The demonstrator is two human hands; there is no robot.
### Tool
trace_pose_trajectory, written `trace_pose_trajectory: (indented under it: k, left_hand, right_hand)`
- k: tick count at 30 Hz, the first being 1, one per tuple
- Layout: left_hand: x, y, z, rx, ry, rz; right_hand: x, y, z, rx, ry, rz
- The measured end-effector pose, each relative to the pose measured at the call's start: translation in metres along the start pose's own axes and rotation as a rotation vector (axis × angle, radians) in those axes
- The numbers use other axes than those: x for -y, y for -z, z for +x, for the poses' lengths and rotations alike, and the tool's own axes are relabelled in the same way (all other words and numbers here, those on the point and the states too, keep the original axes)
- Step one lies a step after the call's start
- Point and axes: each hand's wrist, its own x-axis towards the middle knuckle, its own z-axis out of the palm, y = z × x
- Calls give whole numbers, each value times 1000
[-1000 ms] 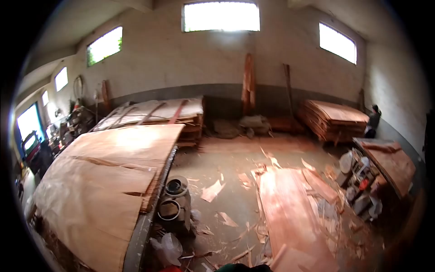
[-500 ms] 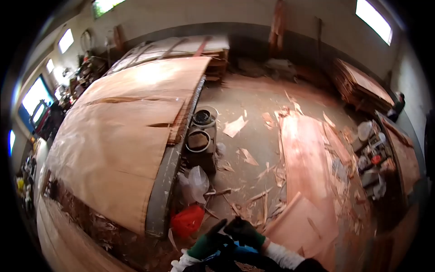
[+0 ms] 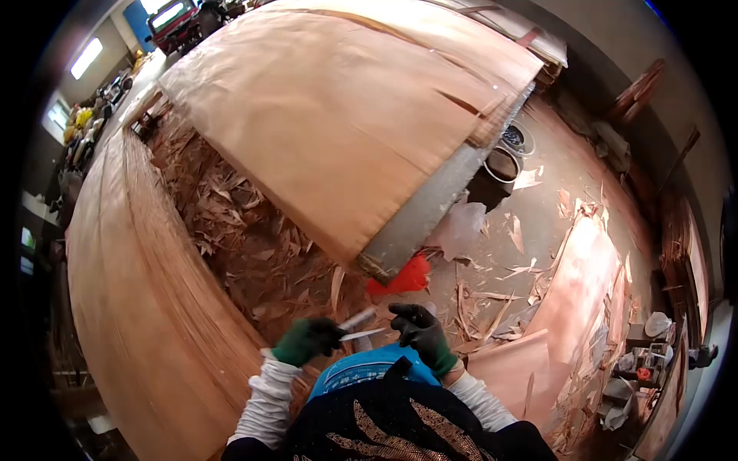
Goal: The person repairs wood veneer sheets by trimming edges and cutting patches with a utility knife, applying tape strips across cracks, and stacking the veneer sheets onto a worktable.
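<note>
My left hand [image 3: 309,341], in a green and black glove, is closed around two thin, pale, blade-like pieces [image 3: 363,333] that stick out to the right; their exact kind is unclear. My right hand [image 3: 421,336], gloved alike, is just right of their tips, its fingers apart and partly bent, with nothing visible in them. Below both hands is a blue printed cloth [image 3: 373,369] at my waist. Ahead, a broad stack of wood veneer sheets [image 3: 323,115] lies on a grey-edged table [image 3: 419,203]. A red plastic bag [image 3: 403,276] is by its near corner.
Another veneer stack [image 3: 146,307] curves along my left. Veneer scraps [image 3: 238,207] litter the floor between the stacks. Right of the table are a bucket [image 3: 502,164] and a pale plastic bag [image 3: 459,228]. Loose veneer sheets [image 3: 580,269] lie on the floor at right.
The view has turned left and down, so the table and its veneer appear farther right. My hands, close together before, are now apart, and the pale pieces show at the left one.
</note>
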Motion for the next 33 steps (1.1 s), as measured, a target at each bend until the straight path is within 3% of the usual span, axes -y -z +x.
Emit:
trace_pose_trajectory:
  k: [1,3,7,9,10,14,17,19,20,21,22,24,25,27,30,33]
  left_hand:
    - [-8,21,-15,-101,48,-198]
    - [-15,66,-25,-292,-14,-26]
    - [-38,154,-29,-610,-253,-179]
    - [-70,180,-31,-735,-302,-71]
    - [-87,184,-33,-827,-293,-1]
    - [-149,213,-41,-1001,-330,190]
    - [-177,229,-26,-918,-348,141]
    - [-171,242,9,-807,-334,140]
    - [-166,250,29,-684,-238,366]
    - [-160,251,55,-595,-147,150]
    - [-165,239,85,-604,-40,358]
    - [-171,206,144,-408,92,281]
    - [-178,191,172,-275,110,409]
    - [-181,155,234,-119,140,447]
    - [-173,120,319,244,107,204]
    - [-174,65,378,236,205,173]
  right_hand:
    - [-3,-5,2,19,-16,57]
    - [-6,-6,14,64,-41,86]
    - [20,-8,58,-45,-39,-20]
    - [33,-2,93,-95,3,-197]
    - [9,15,118,-47,161,-322]
    - [45,1,164,74,-5,-95]
    - [34,-10,201,141,50,-108]
    - [14,-9,216,54,143,-244]
    - [16,-9,218,29,139,-276]
    - [21,-11,220,5,137,-310]
    - [28,-10,219,-7,91,-334]
    - [25,0,219,-12,155,-420]
    - [25,4,220,-14,187,-465]
    - [41,7,220,-123,67,-418]
    - [59,11,221,-282,-18,-322]
    - [67,36,243,-484,107,-585]
